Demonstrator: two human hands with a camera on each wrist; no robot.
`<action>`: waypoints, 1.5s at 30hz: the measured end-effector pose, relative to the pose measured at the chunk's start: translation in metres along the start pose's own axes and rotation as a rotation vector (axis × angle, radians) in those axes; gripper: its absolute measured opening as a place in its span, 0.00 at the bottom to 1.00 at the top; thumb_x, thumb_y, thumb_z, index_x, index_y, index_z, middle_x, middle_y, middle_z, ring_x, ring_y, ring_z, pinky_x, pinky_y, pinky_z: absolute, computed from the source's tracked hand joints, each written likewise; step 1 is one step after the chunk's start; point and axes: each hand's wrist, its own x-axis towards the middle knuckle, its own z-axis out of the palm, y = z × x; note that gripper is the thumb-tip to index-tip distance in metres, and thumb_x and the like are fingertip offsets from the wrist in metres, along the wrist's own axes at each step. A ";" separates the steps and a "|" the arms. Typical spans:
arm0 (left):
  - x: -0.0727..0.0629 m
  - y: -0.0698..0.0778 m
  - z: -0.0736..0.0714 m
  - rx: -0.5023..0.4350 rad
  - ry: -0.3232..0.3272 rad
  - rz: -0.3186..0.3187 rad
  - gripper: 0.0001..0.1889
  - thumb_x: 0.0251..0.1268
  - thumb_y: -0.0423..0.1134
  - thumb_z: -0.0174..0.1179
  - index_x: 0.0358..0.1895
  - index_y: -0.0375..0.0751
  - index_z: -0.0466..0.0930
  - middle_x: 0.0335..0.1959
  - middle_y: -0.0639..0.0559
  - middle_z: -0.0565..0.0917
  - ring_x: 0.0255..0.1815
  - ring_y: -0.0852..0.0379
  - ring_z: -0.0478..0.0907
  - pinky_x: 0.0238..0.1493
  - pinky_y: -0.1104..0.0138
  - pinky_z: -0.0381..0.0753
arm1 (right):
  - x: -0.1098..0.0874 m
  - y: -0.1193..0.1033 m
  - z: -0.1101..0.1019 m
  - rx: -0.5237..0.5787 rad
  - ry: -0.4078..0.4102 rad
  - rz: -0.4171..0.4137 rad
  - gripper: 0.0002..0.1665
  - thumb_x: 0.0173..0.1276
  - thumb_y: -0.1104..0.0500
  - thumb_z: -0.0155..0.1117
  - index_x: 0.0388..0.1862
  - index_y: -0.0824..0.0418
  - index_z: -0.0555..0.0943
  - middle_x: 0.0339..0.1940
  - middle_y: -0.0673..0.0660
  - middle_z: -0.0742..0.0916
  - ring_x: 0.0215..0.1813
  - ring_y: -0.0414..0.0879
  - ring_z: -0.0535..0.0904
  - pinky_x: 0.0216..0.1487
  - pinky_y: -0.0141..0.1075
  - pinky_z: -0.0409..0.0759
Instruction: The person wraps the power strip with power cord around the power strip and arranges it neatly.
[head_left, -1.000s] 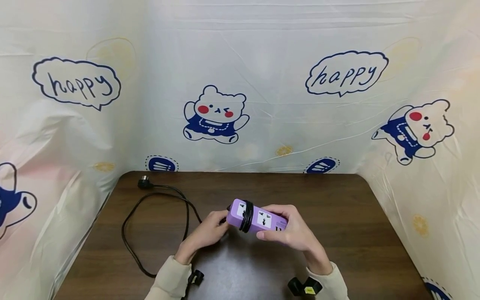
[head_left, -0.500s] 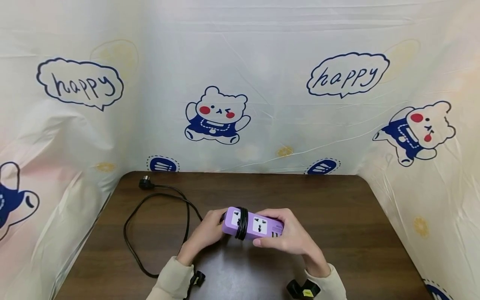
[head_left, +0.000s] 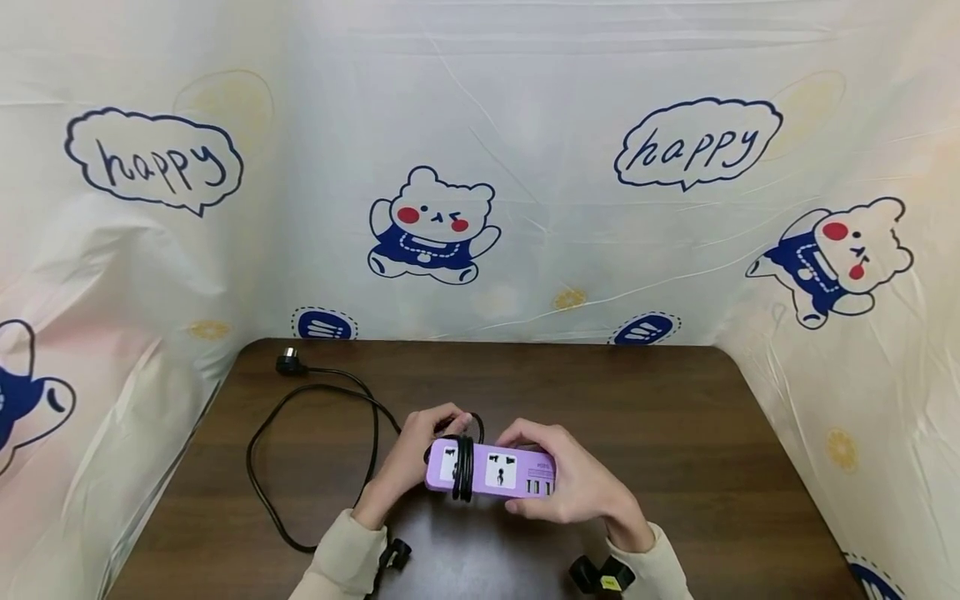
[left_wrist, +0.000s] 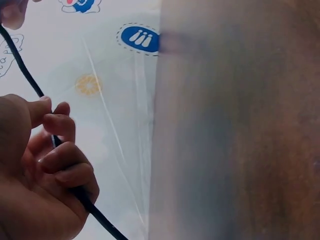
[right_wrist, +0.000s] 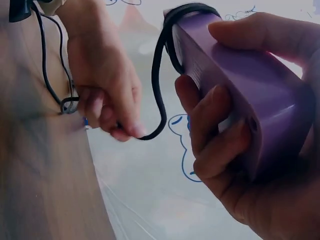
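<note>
A purple power strip (head_left: 487, 469) with white sockets and several USB ports is held above the table by my right hand (head_left: 573, 475), thumb on the near side and fingers round the back. Several turns of its black cord (head_left: 463, 468) circle the strip near its left end. My left hand (head_left: 412, 450), just behind that end, pinches the cord between thumb and forefinger, other fingers curled round it in the left wrist view (left_wrist: 55, 165). Between hand and strip, a slack bend of cord (right_wrist: 161, 107) hangs in the right wrist view.
The rest of the cord lies in a wide loop (head_left: 251, 450) on the left of the brown table (head_left: 675, 433). Its black plug (head_left: 288, 362) is near the far left edge. A pale printed curtain (head_left: 555, 167) stands behind and at both sides.
The power strip has come lower and a little left, and turned more level. My left hand has moved up behind its left end, and a bend of cord now shows there.
</note>
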 end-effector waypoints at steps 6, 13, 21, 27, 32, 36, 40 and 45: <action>0.001 0.007 -0.012 -0.010 0.097 0.034 0.10 0.81 0.46 0.62 0.44 0.47 0.90 0.38 0.50 0.91 0.33 0.60 0.79 0.40 0.68 0.80 | 0.001 0.003 0.002 -0.015 -0.011 0.011 0.30 0.55 0.56 0.84 0.56 0.47 0.83 0.41 0.46 0.90 0.36 0.37 0.83 0.33 0.34 0.83; 0.000 0.017 -0.028 -0.026 0.204 0.080 0.04 0.77 0.43 0.67 0.40 0.54 0.90 0.32 0.60 0.87 0.29 0.63 0.74 0.34 0.69 0.76 | 0.002 0.010 0.000 -0.008 -0.031 0.049 0.28 0.52 0.57 0.85 0.53 0.45 0.84 0.39 0.45 0.89 0.34 0.37 0.83 0.31 0.33 0.82; -0.005 0.032 -0.029 -0.074 0.216 0.108 0.05 0.77 0.39 0.67 0.38 0.54 0.89 0.27 0.52 0.83 0.25 0.66 0.68 0.29 0.71 0.69 | 0.002 0.013 0.003 -0.023 -0.057 0.088 0.29 0.51 0.59 0.85 0.53 0.45 0.85 0.39 0.44 0.89 0.35 0.37 0.83 0.32 0.34 0.83; -0.013 0.052 -0.028 -0.089 0.232 0.142 0.06 0.77 0.39 0.67 0.38 0.54 0.89 0.26 0.58 0.80 0.21 0.67 0.63 0.25 0.71 0.66 | 0.005 0.013 0.006 0.000 -0.061 0.127 0.29 0.53 0.60 0.85 0.54 0.45 0.85 0.40 0.45 0.89 0.36 0.37 0.83 0.34 0.35 0.84; -0.017 0.062 -0.025 -0.057 0.217 0.169 0.06 0.77 0.39 0.67 0.38 0.55 0.89 0.24 0.61 0.78 0.20 0.68 0.62 0.25 0.72 0.66 | 0.005 0.014 0.010 0.019 -0.067 0.116 0.29 0.52 0.61 0.84 0.53 0.46 0.86 0.39 0.46 0.89 0.35 0.36 0.83 0.33 0.34 0.84; -0.017 0.063 -0.023 -0.044 0.225 0.189 0.05 0.76 0.38 0.67 0.38 0.53 0.89 0.22 0.60 0.76 0.20 0.68 0.62 0.24 0.73 0.64 | 0.007 0.014 0.015 -0.011 -0.066 0.120 0.28 0.52 0.62 0.85 0.52 0.45 0.85 0.39 0.45 0.89 0.34 0.35 0.83 0.33 0.33 0.84; -0.017 0.063 -0.024 -0.065 0.300 0.195 0.07 0.74 0.35 0.69 0.37 0.54 0.88 0.21 0.60 0.76 0.19 0.69 0.61 0.22 0.72 0.63 | 0.008 0.013 0.013 -0.010 -0.023 0.170 0.29 0.51 0.62 0.85 0.51 0.45 0.85 0.40 0.46 0.90 0.35 0.37 0.84 0.34 0.35 0.85; -0.018 0.066 -0.026 -0.075 0.349 0.182 0.08 0.74 0.35 0.69 0.36 0.54 0.87 0.19 0.60 0.71 0.18 0.68 0.61 0.21 0.71 0.63 | 0.007 0.013 0.007 -0.027 0.030 0.207 0.30 0.51 0.62 0.86 0.53 0.45 0.86 0.42 0.47 0.90 0.36 0.40 0.84 0.36 0.37 0.86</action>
